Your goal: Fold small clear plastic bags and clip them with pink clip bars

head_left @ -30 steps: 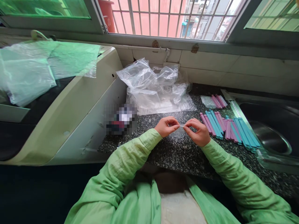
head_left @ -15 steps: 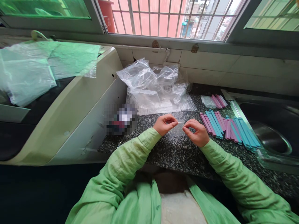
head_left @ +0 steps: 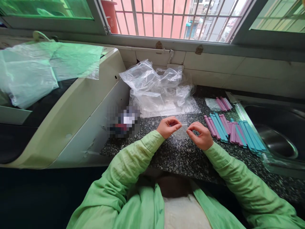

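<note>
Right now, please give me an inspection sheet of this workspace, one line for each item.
Surface: dark speckled stone counter, steel sink at its right end.
Job's things: small clear plastic bag held between both hands; pink and teal flat plastic sticks lie beside the sink.
Clutter: crumpled pile of clear plastic bags by the wall; a few bagged pink sticks.
Grippers: left hand and right hand each pinch the bag's top edge.
Cables: nothing seen.
Surroundings: barred window; cream appliance under a plastic sheet.
</note>
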Demonstrator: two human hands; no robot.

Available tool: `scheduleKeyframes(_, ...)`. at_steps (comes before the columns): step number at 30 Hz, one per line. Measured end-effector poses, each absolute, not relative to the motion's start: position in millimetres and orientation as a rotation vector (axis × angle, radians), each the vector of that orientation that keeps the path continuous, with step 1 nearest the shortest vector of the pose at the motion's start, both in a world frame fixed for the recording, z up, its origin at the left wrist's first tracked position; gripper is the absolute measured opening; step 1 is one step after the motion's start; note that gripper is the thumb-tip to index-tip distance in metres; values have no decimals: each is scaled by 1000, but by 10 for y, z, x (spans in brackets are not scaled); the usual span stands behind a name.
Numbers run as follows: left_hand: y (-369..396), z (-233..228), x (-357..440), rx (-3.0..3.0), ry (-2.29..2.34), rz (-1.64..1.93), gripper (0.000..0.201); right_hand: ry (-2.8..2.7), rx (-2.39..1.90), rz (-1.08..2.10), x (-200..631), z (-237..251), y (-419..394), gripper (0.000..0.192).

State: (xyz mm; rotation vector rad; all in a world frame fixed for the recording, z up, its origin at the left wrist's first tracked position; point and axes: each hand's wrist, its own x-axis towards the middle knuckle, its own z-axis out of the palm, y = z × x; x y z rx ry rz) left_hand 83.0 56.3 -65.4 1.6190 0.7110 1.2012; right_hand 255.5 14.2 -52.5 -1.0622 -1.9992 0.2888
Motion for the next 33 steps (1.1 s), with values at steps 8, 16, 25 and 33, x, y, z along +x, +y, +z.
scheduleKeyframes(8,573,-641,823,1555,711,1205,29,-1995,-1040,299,2553,-551,151,9)
scheduleKeyframes(16,601,-630,786,1419,760,1237,33,-2035,-1034,276,2565,-571,169,12)
scheduleKeyframes(25,600,-623,797,1393,767,1276,31,-2047,-1034,236,2564,-568,166,14)
scheduleKeyframes(33,596,-616,796,1387,776,1268,30,-2043,-1042,239,2561,-576,166,13)
